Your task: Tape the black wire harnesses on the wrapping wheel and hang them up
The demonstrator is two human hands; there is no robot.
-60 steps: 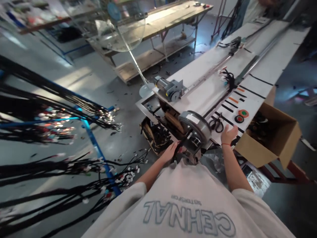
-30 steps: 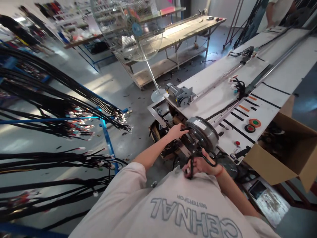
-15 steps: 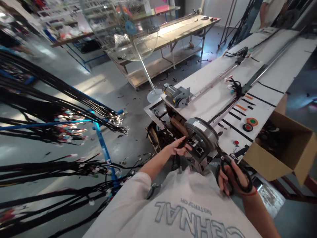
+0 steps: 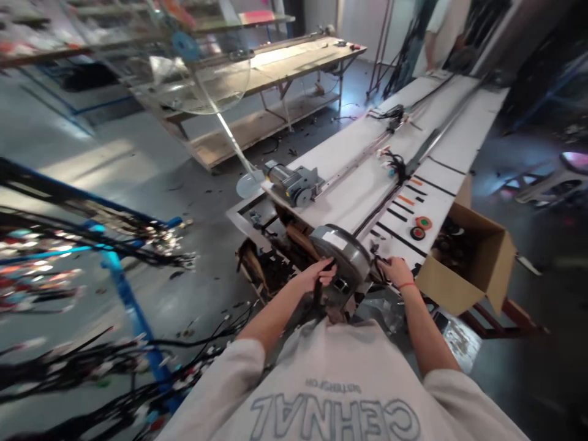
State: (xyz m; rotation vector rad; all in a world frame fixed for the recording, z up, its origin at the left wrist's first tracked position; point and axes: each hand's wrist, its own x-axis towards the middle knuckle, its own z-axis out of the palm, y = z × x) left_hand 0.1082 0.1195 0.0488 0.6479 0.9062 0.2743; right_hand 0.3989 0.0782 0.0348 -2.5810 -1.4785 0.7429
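Note:
My left hand (image 4: 321, 274) is closed on a black cable (image 4: 318, 293), part of which hangs below the fingers. It is at the near left side of a grey round machine head (image 4: 342, 248) with a white label on its rim. On the other side of that head, my right hand (image 4: 394, 269) reaches to the table's near end, fingers bent together around something dark. Whether this is the scissors seen earlier is unclear, as blur and the fingers hide it. A black wire bundle (image 4: 395, 164) with small connectors lies along the white table (image 4: 340, 208).
A grey motor (image 4: 291, 180) sits at the table's left corner. Green and black tape rolls (image 4: 422, 224) lie near an open cardboard box (image 4: 498, 269) at right. Cable bundles hang on a blue rack (image 4: 122, 294) at left. A person (image 4: 441, 37) stands at the far end.
My right hand has moved forward and left to the table's edge; the black-handled scissors it held are no longer clearly visible. My left hand keeps its hold beside the round head. The view has turned right.

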